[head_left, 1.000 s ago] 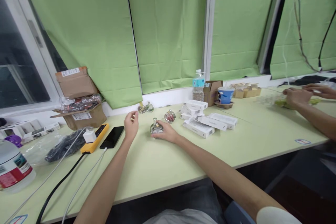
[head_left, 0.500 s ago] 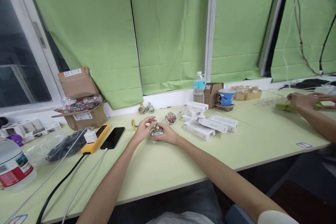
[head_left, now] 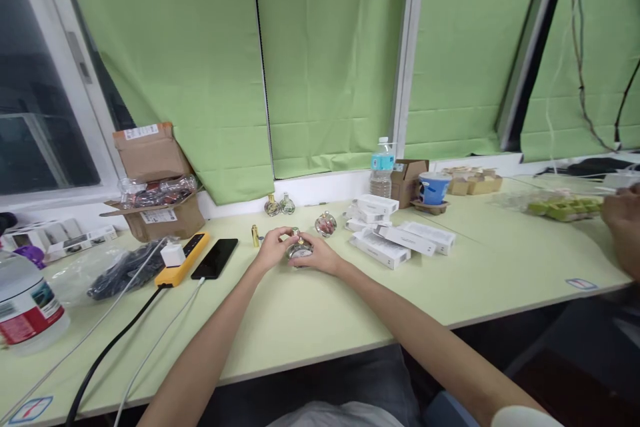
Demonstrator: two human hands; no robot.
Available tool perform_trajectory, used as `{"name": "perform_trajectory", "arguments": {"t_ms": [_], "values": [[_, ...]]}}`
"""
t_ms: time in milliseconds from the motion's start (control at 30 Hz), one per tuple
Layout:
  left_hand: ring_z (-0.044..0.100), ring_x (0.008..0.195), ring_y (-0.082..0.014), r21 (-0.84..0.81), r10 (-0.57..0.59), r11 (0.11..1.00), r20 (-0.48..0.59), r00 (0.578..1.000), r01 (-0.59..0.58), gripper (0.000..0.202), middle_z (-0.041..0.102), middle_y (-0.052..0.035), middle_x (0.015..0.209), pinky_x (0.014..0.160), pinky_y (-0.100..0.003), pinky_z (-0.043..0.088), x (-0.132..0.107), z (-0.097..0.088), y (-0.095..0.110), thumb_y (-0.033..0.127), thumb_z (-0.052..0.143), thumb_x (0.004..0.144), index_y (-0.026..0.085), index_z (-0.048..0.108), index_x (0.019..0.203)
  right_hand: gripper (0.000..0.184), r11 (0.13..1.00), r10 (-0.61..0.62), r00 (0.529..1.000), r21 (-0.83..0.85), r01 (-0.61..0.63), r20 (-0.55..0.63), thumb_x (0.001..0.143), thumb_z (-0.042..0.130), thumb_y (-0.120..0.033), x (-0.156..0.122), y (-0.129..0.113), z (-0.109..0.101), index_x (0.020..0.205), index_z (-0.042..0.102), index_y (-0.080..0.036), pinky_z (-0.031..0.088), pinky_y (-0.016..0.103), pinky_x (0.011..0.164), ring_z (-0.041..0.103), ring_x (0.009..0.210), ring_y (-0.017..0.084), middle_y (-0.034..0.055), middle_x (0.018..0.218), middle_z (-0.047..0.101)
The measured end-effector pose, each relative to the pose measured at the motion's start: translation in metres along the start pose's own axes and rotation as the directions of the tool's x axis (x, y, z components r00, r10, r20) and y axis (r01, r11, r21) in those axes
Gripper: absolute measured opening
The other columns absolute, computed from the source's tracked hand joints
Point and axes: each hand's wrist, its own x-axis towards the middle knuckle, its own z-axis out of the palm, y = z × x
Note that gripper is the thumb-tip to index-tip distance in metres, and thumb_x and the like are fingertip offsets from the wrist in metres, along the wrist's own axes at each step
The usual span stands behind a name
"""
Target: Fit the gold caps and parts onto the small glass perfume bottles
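A round clear-glass perfume bottle stands on the pale table between my two hands. My right hand is closed around the side of its body. At its neck and top are the fingertips of my left hand, also closed on it; the fingers partly hide the top. Just behind sits another round bottle with a pinkish tint. A small gold tube stands upright to the left of the hands. Farther back are an amber perfume bottle and a greenish one.
White boxes lie piled on the right, near a water bottle and blue cup. On the left are a phone, a yellow power strip with cables, and an open carton. A co-worker's hand is far right.
My left fingers have come down slightly at the bottle's top; my right hand keeps its hold. The co-worker's hands have moved right, off the green tray. The view has shifted a little.
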Motion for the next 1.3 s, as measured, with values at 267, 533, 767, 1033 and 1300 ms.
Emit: {"name": "perform_trajectory", "arguments": {"t_ms": [267,533,767,1033,1300], "values": [[0.068,0.089,-0.0223,-0.096,-0.033,0.995,-0.026,0.999,0.031,0.030,0.074,-0.0079,0.100,0.079,-0.031,0.053,0.0000,0.0024,0.0000,0.039,0.071,0.075,0.016,0.074,0.094,0.067,1.000,0.005,1.000,0.005,-0.005,-0.007,0.059,0.084,-0.046,0.0019,0.0039,0.0005,0.116,0.061,-0.020,0.048,0.032,0.080,0.062,0.092,0.023,0.0020,0.102,0.068],[0.069,0.089,-0.0238,-0.053,-0.022,0.998,-0.049,0.999,0.019,0.025,0.075,-0.0091,0.098,0.081,-0.035,0.055,-0.0012,0.0025,0.0029,0.034,0.069,0.077,0.016,0.074,0.094,0.066,0.999,-0.020,1.000,0.027,0.020,-0.004,0.059,0.085,-0.047,0.0029,0.0051,0.0031,0.114,0.061,-0.019,0.048,0.031,0.080,0.062,0.092,0.022,0.0013,0.101,0.067],[0.070,0.090,-0.0238,-0.024,-0.060,0.998,-0.134,0.989,0.058,0.022,0.075,-0.0076,0.097,0.081,-0.039,0.056,0.0006,0.0068,0.0027,0.033,0.071,0.075,0.019,0.074,0.092,0.069,1.000,-0.016,0.999,-0.010,0.016,-0.031,0.058,0.085,-0.047,0.0033,0.0049,0.0041,0.117,0.062,-0.019,0.048,0.032,0.082,0.063,0.092,0.022,0.0023,0.103,0.069],[0.071,0.096,-0.0253,-0.182,-0.036,0.983,-0.075,0.997,0.022,0.025,0.075,-0.0085,0.103,0.090,-0.044,0.055,-0.0005,0.0079,-0.0017,0.032,0.072,0.076,0.019,0.073,0.098,0.069,0.999,-0.023,0.999,-0.027,0.021,-0.044,0.058,0.085,-0.045,0.0028,0.0034,0.0035,0.118,0.062,-0.021,0.048,0.033,0.085,0.063,0.096,0.023,0.0021,0.106,0.070],[0.071,0.096,-0.0257,-0.201,-0.108,0.977,-0.202,0.973,0.067,0.028,0.076,-0.0091,0.098,0.090,-0.043,0.055,-0.0004,0.0103,0.0067,0.032,0.074,0.074,0.017,0.071,0.098,0.070,0.999,-0.011,0.999,-0.052,0.009,-0.047,0.058,0.084,-0.046,0.0037,0.0065,0.0034,0.119,0.062,-0.019,0.048,0.034,0.086,0.064,0.096,0.025,0.0041,0.106,0.070]]}}
